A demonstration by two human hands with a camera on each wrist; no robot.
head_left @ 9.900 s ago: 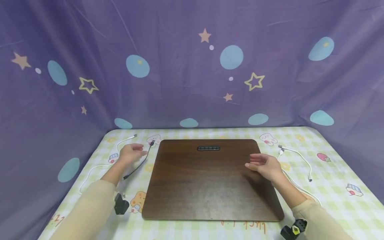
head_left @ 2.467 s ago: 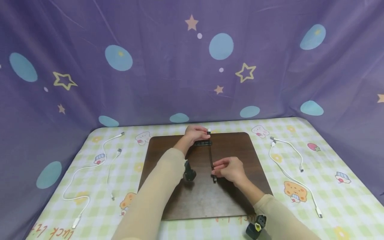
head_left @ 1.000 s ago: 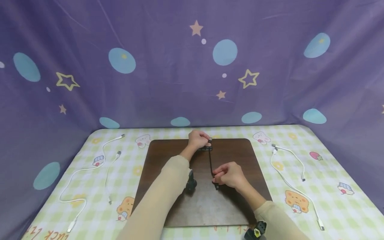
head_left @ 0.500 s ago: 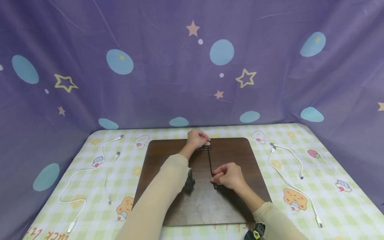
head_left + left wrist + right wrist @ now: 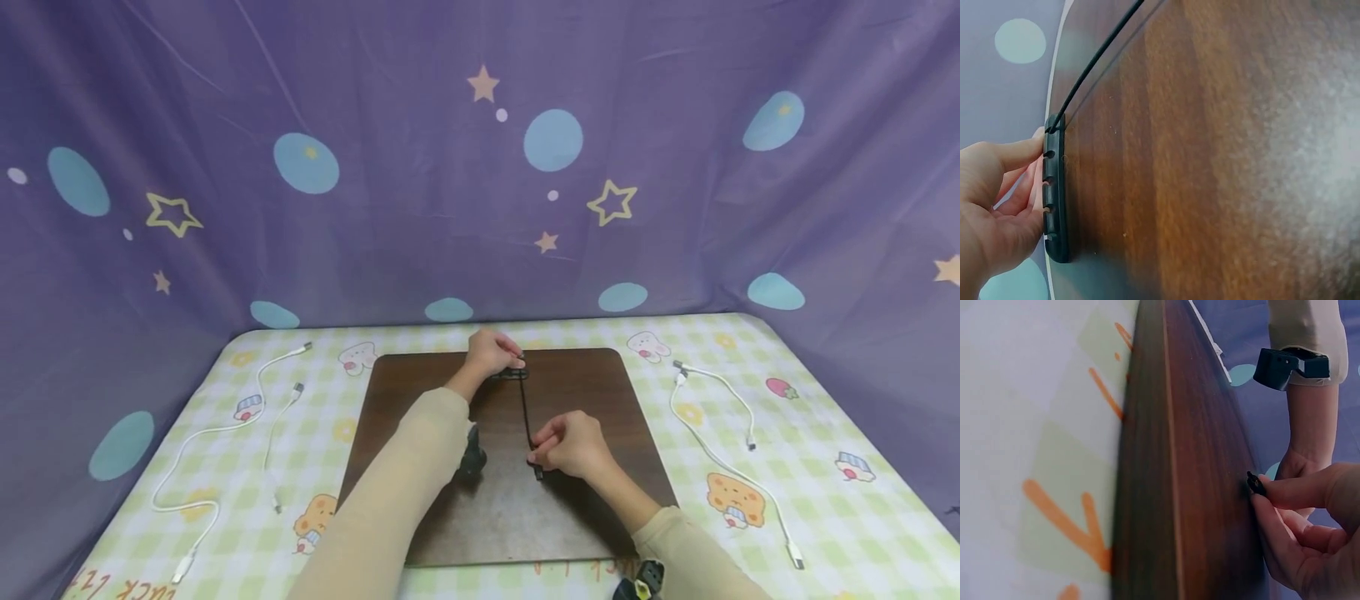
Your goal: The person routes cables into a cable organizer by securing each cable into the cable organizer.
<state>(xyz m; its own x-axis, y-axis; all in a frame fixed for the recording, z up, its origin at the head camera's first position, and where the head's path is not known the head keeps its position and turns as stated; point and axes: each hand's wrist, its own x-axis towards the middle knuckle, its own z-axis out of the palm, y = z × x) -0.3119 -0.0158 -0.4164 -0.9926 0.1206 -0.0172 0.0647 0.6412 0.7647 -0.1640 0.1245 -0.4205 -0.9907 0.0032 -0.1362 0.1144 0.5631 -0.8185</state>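
Black cable sits in the clip's end slot at upper centre; left hand should brace the clip with relaxed fingers while right hand, pinching the cable's plug end, keeps the cable taut and straight on the board.

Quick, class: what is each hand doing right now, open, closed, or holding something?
Left hand: fingers on the cable organizer, apparently open.
Right hand: pinching the black cable.
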